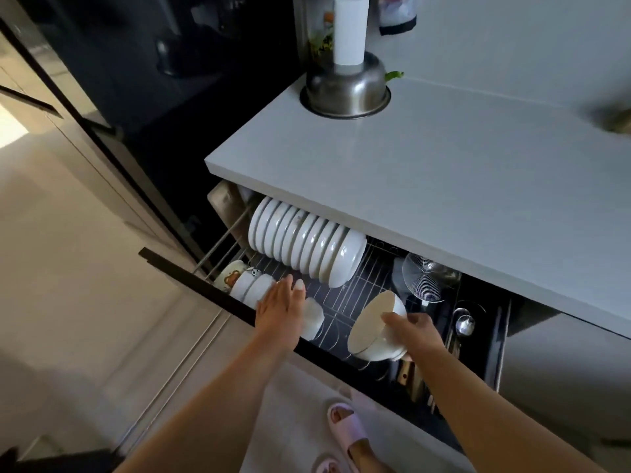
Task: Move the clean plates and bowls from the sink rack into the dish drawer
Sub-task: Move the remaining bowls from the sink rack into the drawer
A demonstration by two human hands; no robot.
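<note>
- Pink slippers (345, 425) on the person's feet show at the bottom centre of the frame, on the pale floor below the open dish drawer (191, 278).
- Just above them, the right hand (415, 331) grips a stack of cream bowls (375, 327), tilted on edge, thumb over the upper rim and fingers curled under the base; the stack hangs over the wire rack (355, 288) in the middle of the drawer.
- At left centre, the left hand (283, 302) is spread with straight fingers, resting against a short row of small white bowls (252, 285) at the drawer's near left; it holds nothing.
- One small white bowl (312, 317) sits just right of that hand, on edge in the wires.
- Behind, a long row of white bowls (307, 245) stands on edge under the counter (409, 158) lip.
- Right part of the drawer holds a wire skimmer (423, 274), a ladle (464, 324) and other utensils in shadow.
- On the counter, upper centre, an upturned steel bowl (346, 87) carries a white cylinder (350, 29).
- Handling, as a judgement: glazed ceramic is stiff, fairly heavy when stacked, smooth and chip-prone; a pinch across rim and foot suits it, and the stack should be lowered gently into the wire slots so the bowls do not knock their neighbours.
- Sink rack is not in view.
</note>
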